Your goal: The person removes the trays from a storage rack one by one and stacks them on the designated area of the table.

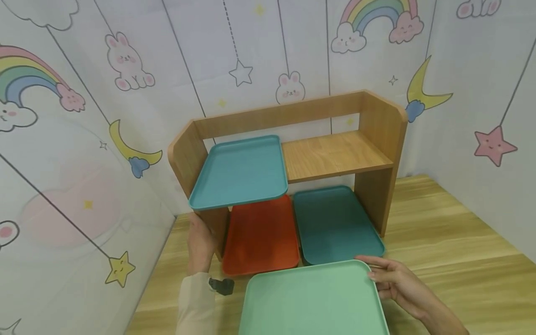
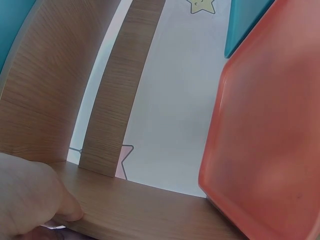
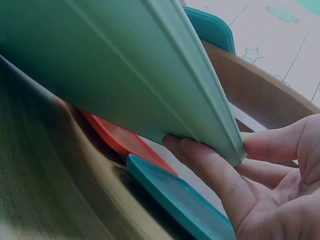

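Note:
A light green tray (image 1: 311,300) is at the front, and my right hand (image 1: 399,284) pinches its far right corner. In the right wrist view, the thumb is on one face of the green tray (image 3: 125,75) and the fingers (image 3: 215,167) are on the other. My left hand (image 1: 201,244) is at the left side panel of a wooden shelf (image 1: 335,151). The left wrist view shows that hand (image 2: 32,195) gripping the panel's edge, partly out of frame. A blue tray (image 1: 243,170) lies on the shelf's upper left, sticking out over the front edge.
Under the shelf board lie a red tray (image 1: 261,237) on the left and a teal tray (image 1: 335,223) on the right. The shelf stands on a wood-grain table (image 1: 456,242), with a patterned white wall covering (image 1: 247,28) behind and beside it.

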`<state>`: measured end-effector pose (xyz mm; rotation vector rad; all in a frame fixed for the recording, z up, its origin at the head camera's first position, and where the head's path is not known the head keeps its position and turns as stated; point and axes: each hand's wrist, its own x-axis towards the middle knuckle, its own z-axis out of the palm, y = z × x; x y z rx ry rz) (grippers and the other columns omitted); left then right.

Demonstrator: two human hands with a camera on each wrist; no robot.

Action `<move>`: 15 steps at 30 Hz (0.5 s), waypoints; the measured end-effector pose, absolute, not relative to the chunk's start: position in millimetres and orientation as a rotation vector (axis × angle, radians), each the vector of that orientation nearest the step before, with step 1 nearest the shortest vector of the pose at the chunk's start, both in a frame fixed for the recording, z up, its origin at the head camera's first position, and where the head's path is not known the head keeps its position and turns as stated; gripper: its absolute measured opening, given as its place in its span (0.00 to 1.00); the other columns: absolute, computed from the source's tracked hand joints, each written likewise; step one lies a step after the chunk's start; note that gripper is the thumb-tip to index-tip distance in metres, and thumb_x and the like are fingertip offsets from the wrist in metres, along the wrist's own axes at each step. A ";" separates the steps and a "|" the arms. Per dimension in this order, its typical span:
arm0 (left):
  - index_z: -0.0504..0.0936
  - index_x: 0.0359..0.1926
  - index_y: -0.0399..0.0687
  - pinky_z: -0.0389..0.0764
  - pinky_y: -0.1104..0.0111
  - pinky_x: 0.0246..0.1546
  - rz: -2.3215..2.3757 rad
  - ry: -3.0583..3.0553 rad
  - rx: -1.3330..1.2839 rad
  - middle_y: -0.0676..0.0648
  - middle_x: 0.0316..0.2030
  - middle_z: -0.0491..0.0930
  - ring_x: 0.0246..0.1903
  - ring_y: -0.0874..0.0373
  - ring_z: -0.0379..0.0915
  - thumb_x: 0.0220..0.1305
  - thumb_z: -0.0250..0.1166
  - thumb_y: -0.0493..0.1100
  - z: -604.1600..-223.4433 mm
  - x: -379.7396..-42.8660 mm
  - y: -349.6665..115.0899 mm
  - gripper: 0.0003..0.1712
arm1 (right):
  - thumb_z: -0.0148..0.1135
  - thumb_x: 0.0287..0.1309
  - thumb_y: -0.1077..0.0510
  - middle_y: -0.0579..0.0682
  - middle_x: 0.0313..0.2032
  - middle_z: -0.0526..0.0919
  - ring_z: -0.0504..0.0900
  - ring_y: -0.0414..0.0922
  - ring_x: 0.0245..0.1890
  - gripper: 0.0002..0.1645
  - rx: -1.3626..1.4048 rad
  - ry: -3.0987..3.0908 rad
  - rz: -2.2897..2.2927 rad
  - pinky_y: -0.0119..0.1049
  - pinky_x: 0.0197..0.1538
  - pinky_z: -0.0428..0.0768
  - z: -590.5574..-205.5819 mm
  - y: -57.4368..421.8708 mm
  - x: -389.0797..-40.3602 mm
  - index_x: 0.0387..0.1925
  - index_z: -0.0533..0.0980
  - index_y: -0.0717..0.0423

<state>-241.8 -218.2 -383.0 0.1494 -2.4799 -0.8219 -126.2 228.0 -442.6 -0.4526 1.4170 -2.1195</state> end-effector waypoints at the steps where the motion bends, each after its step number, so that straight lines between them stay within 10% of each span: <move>1: 0.57 0.55 0.25 0.71 0.41 0.50 -0.815 -2.480 0.148 0.22 0.50 0.71 0.51 0.28 0.71 0.61 0.47 0.31 -383.0 -241.8 -218.1 0.22 | 0.42 0.70 0.64 0.39 0.31 0.76 0.72 0.32 0.27 0.25 -0.446 1.422 -2.118 0.29 0.40 0.79 -443.8 228.1 -126.6 0.65 0.68 0.45; 15: 0.57 0.56 0.26 0.70 0.42 0.51 -0.878 -2.470 0.117 0.25 0.53 0.69 0.53 0.30 0.69 0.62 0.45 0.31 -382.9 -242.3 -218.1 0.22 | 0.45 0.69 0.65 0.47 0.40 0.83 0.84 0.44 0.43 0.27 -0.394 1.453 -2.102 0.40 0.48 0.81 -457.1 230.0 -130.4 0.68 0.63 0.54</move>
